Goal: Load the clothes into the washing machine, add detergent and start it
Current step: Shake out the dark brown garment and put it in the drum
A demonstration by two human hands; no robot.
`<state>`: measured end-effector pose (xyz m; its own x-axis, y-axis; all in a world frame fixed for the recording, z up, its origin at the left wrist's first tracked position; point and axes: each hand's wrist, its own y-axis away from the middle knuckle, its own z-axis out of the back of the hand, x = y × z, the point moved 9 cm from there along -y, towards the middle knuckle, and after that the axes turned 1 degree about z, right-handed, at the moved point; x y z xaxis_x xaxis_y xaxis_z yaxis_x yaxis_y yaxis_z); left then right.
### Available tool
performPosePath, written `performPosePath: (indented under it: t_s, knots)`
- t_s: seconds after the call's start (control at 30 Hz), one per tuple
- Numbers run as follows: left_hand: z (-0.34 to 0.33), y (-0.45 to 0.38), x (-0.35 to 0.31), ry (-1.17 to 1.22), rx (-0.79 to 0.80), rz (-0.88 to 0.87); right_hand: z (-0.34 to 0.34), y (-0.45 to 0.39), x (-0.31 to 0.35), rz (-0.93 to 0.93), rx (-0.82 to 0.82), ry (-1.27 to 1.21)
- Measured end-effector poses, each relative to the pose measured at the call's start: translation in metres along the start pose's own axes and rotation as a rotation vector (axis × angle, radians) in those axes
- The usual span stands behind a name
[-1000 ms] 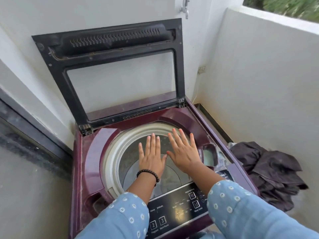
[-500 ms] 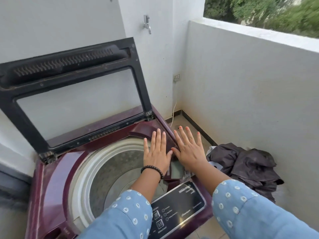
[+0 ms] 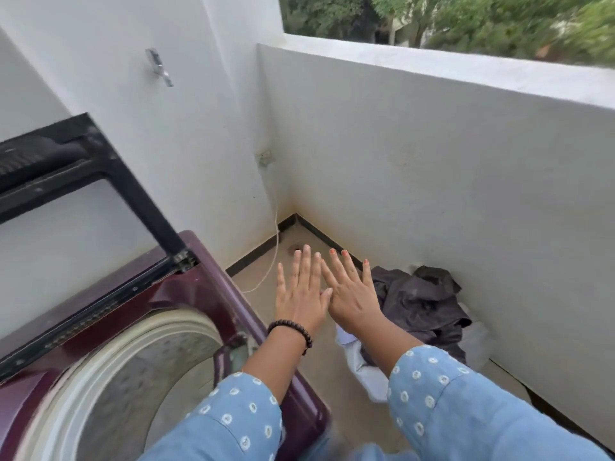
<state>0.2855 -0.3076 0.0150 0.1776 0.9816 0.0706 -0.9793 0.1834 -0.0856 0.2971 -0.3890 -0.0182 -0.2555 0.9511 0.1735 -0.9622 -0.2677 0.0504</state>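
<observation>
Balcony corner, white walls. Head view: left hand (image 3: 301, 296) and right hand (image 3: 349, 299) flat, fingers straight, holding nothing. Dark clothes (image 3: 421, 302) heaped on floor beside the open maroon washing machine (image 3: 199, 294). Risk: a sleeve dragging on the gritty floor.

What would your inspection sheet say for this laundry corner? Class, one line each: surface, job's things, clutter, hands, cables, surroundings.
Surface: tan tiled floor, bare beside the machine.
Job's things: maroon washing machine, lid raised, drum with no clothes seen; dark clothes heaped on the floor by the wall; detergent not seen.
Clutter: nothing seen.
Hands: left hand and right hand flat, fingers straight, holding nothing.
Cables: white cord hanging down the corner.
Surroundings: white walls, wall tap, trees beyond.
</observation>
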Motion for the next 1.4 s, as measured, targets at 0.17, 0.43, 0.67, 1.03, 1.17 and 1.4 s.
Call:
performPosePath:
  t_s: [0.17, 0.43, 0.67, 1.03, 1.17, 1.4]
  knots:
    - [-0.026, -0.021, -0.074, 0.027, 0.144, -0.106, -0.014, 0.015, -0.079, -0.119, 0.045, -0.012]
    - [-0.071, -0.035, -0.158, 0.019, 0.24, -0.228, -0.042, 0.047, -0.181, -0.288, 0.107, -0.026]
    - [-0.102, -0.043, -0.191, 0.0, 0.303, -0.325, -0.071, 0.055, -0.22, -0.373, 0.133, -0.099]
    - [-0.17, -0.098, -0.196, 0.035, 0.465, -0.357, -0.122, 0.026, -0.257, -0.488, 0.257, -0.132]
    - [-0.201, -0.117, -0.186, 0.023, 0.486, -0.357, -0.145, 0.002, -0.267, -0.507, 0.309, -0.149]
    - [-0.228, -0.134, -0.173, 0.059, 0.556, -0.299, -0.169, -0.028, -0.273, -0.483, 0.412, -0.165]
